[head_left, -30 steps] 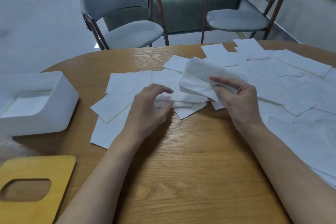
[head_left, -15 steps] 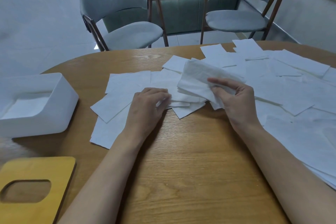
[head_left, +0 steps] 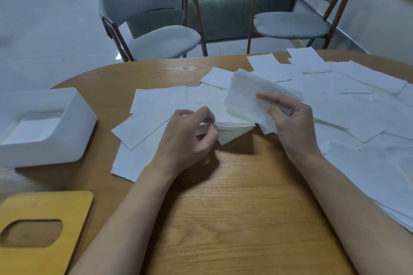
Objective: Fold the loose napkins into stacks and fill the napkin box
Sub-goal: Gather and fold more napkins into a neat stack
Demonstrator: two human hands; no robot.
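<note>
Napkins (head_left: pixel 243 98) sit tilted in the right hand (head_left: pixel 290 123), fingers clamped on them, so the left hand (head_left: pixel 187 138) can pinch their near edge, probably to square the layers.

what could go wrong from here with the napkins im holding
1. The napkin bundle is gripped only near its edges, by the right hand and a pinch from the left hand, so thin layers could slip and fan out.
2. The loose napkins lie right beneath it, so stray sheets may get caught up in the fold.
3. The napkin box sits well to the left, and sheets might shed on the way over.
</note>
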